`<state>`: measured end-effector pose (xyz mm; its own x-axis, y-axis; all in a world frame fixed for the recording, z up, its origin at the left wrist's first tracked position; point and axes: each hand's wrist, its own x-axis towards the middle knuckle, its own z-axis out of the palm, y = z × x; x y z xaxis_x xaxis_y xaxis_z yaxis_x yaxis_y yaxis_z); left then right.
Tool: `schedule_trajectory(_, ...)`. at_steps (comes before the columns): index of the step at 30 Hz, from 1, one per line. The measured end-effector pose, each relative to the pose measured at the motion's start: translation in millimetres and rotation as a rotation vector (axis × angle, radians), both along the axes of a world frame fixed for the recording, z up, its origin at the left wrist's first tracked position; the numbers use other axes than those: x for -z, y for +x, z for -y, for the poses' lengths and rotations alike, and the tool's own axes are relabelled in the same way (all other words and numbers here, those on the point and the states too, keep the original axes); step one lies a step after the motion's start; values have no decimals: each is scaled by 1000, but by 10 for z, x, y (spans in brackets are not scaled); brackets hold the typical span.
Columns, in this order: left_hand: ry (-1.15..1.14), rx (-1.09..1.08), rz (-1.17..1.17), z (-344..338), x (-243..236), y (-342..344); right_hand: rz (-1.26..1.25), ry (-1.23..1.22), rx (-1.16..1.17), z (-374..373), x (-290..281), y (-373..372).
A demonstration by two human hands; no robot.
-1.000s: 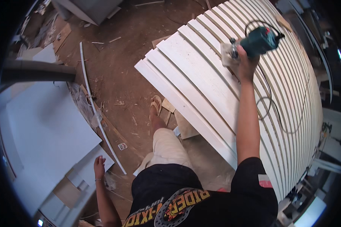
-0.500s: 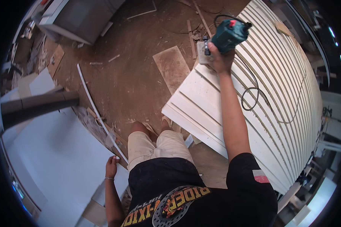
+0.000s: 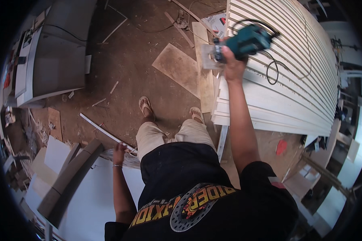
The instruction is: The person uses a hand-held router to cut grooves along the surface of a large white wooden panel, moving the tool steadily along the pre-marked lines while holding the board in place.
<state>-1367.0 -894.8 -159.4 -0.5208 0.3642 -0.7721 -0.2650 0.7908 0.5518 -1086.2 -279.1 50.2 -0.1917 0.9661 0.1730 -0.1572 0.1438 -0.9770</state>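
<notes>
In my right hand [image 3: 234, 66] is a teal trim router [image 3: 251, 40] with a clear square base, held tilted on its side by the fingers wrapped round its lower body. Its black cord loops over a large white slatted panel [image 3: 277, 108], and the tool is above that panel's near left corner. My left hand [image 3: 119, 154] hangs low at my left side with its fingers curled. A thin white strip [image 3: 104, 131] passes just by those fingers. Whether the hand grips the strip or something small is too unclear to see.
Flat brown boards [image 3: 177, 68] and wood offcuts lie on the dusty floor. A grey cabinet [image 3: 62, 52] stands at the far left. White sheets and a long brown beam [image 3: 74, 176] are at my left. A red scrap [image 3: 281, 147] lies on the floor at right.
My view has turned, and the slatted panel shows further up and to the right. The router has tipped more onto its side. My left hand has moved up in the picture, by the white strip.
</notes>
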Motion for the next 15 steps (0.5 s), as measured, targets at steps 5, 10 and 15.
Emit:
schedule_trajectory(5, -50, -14, -41, -838, -281, -1463, -85, -72, 340, 466, -276, 222)
schedule_trajectory(10, 433, 414, -136, -3383, -1211, -1302, 172, -164, 327, 1115, -773, 710)
schedule_trajectory(15, 542, 1052, 703, -5585, -2956, 436, 732, -239, 303, 1452, -1576, 849)
